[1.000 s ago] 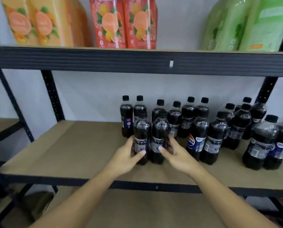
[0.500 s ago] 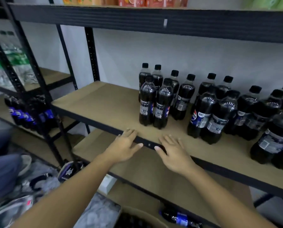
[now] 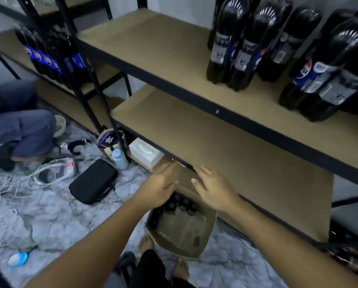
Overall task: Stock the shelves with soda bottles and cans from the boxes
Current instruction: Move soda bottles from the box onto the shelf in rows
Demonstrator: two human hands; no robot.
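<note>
An open cardboard box point(image 3: 203, 235) stands on the floor below the shelves, with several dark soda bottles point(image 3: 181, 204) upright in its far end. My left hand point(image 3: 159, 187) and my right hand point(image 3: 212, 186) hover over the box's far edge, fingers straight, holding nothing. On the upper shelf point(image 3: 165, 50) stand several dark cola bottles point(image 3: 236, 48) at the right. The shelf below it point(image 3: 226, 150) carries nothing in the visible part.
Another rack at the left holds cola bottles point(image 3: 49, 53). A person in jeans point(image 3: 18, 125) sits on the floor at the left. A black case point(image 3: 92, 181), a white box point(image 3: 146, 152), a blue bottle point(image 3: 120, 159) and cables point(image 3: 11, 188) lie on the marbled floor.
My hands let go of the two bottles set on the shelf and came down over the box on the floor. The view tilted downward and left.
</note>
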